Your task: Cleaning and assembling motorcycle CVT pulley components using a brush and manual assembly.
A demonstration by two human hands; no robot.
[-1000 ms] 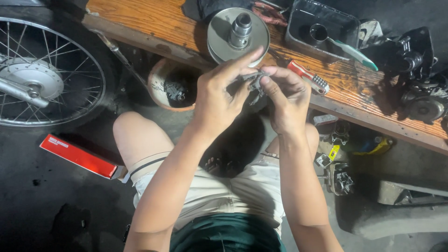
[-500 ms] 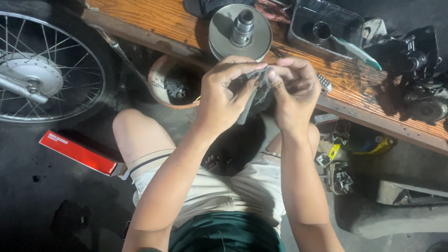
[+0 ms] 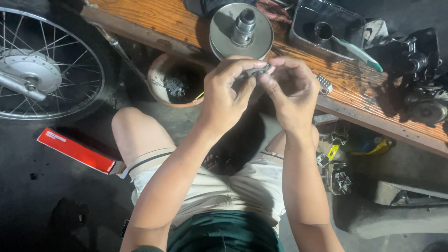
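My left hand (image 3: 228, 95) and my right hand (image 3: 291, 93) meet in front of me, both pinching a small grey metal part (image 3: 257, 71) between thumbs and fingertips. The part is mostly hidden by my fingers. Just beyond the hands, a round metal pulley disc with a central shaft (image 3: 241, 29) lies on the wooden bench (image 3: 163, 21).
A spoked wheel (image 3: 44, 70) stands at the left. A round pot with greasy parts (image 3: 175, 84) sits under the bench edge. A black tray (image 3: 324, 30) and dark engine parts (image 3: 420, 70) rest on the bench. A red box (image 3: 77, 151) lies on the floor.
Both hands have lifted slightly and closed tighter around the small part; the view has shifted a little.
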